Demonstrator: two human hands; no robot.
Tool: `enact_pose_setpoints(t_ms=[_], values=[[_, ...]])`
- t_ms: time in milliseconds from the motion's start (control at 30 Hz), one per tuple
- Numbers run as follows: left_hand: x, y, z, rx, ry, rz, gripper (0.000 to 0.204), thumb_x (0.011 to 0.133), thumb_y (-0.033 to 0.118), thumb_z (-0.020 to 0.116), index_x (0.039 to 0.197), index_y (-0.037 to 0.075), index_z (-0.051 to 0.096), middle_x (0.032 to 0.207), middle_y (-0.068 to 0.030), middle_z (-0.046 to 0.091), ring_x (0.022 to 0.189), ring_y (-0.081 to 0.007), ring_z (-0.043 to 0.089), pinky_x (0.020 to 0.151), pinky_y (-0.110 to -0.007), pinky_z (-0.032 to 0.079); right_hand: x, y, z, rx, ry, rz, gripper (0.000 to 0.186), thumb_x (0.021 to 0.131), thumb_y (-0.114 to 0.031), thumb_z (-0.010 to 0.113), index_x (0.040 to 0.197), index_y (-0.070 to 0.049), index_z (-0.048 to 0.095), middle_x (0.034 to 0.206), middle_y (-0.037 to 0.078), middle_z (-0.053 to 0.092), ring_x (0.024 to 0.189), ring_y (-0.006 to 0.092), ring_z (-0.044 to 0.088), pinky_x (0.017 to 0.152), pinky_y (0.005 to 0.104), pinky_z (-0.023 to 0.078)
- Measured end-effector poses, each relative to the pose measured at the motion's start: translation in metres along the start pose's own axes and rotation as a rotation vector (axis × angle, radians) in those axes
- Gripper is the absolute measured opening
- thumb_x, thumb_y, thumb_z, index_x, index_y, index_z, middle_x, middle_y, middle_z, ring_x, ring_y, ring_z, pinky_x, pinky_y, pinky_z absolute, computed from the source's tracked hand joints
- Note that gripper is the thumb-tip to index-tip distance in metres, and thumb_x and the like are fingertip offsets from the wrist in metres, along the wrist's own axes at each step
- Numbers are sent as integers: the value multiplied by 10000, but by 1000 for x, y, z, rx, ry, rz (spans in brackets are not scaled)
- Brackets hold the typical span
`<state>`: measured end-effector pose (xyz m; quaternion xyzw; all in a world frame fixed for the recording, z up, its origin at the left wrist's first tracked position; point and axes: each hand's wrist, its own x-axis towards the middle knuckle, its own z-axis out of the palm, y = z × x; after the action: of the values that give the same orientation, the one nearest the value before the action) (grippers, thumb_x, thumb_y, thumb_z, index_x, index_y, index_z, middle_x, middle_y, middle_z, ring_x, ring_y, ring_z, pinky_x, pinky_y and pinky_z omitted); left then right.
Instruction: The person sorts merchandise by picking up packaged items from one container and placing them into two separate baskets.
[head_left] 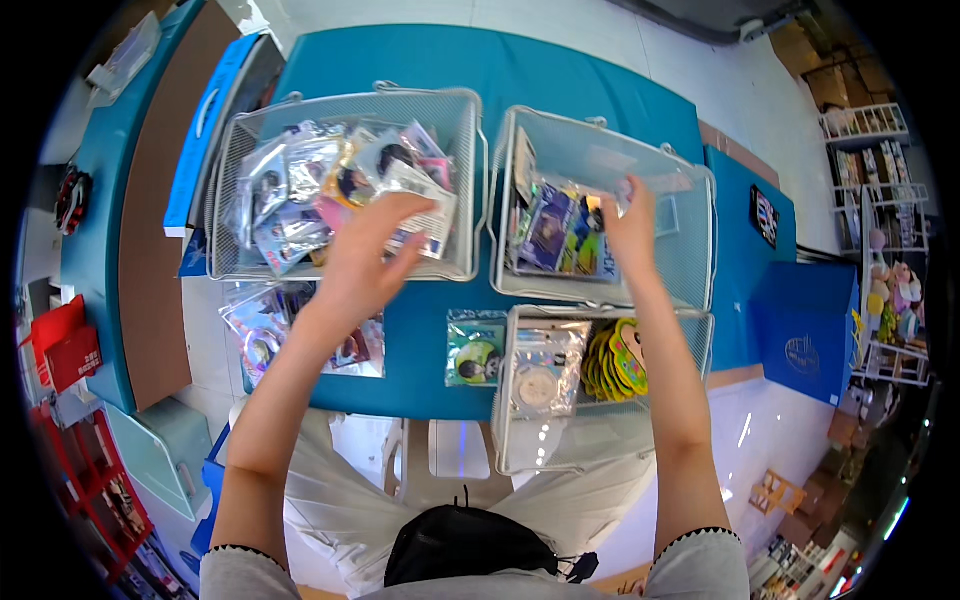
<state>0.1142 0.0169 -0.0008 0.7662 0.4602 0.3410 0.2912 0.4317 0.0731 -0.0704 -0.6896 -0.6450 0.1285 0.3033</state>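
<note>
My left hand [368, 262] reaches over the left wire basket [222, 235], its fingers apart and the thumb held off. Beside its fingertips is a white printed packet [432, 212], lying on a heap of clear-bagged small goods [290, 185]. I cannot see it grip anything. Inside the right wire basket [688, 245], my right hand [632, 232] is lowered with thumb and forefinger slightly apart. It is nearest to a row of packaged cards [550, 228], purple and dark, standing at that basket's left side. Whether its fingertips touch them is hard to make out.
A third wire basket [530, 440] nearer me holds a bagged round item [540, 385] and yellow round-edged pieces [612, 365]. A green packet [475, 350] and more bagged goods [262, 335] lie on the teal table [420, 385]. A blue box [805, 330] stands right.
</note>
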Motion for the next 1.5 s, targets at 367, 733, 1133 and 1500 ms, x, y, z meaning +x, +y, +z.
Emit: enact_pose_setpoints(t_ms=[367,733,1133,1500], values=[[50,-22,229,4,85,-929,638,653,302,622,1106,-62,357,1139,-246,370,1066,-402,366,912,-411,310,-13,143,-5,180,-408,773,576,653,-285,627,996,147,461,993,273,524,891,344,543,751,357,431],[57,-21,223,-209,-12,-1130,668,649,342,688,1133,-12,393,952,-121,542,859,-187,536,726,-302,423,-24,114,-6,360,-456,906,430,683,-352,640,765,56,529,670,97,562,519,166,523,423,260,391],[83,43,179,-1045,-43,-1452,419,724,235,656,992,-32,477,909,-100,565,771,-176,572,620,-293,494,-10,81,-82,979,-415,1017,381,737,-230,615,948,67,503,838,114,577,691,165,556,561,285,428],[34,102,139,-836,18,-1156,382,724,168,649,1017,-23,496,914,-71,567,786,-141,537,711,-280,430,-65,11,-137,797,-128,844,253,773,-132,580,963,16,501,871,61,561,759,108,520,674,222,398]])
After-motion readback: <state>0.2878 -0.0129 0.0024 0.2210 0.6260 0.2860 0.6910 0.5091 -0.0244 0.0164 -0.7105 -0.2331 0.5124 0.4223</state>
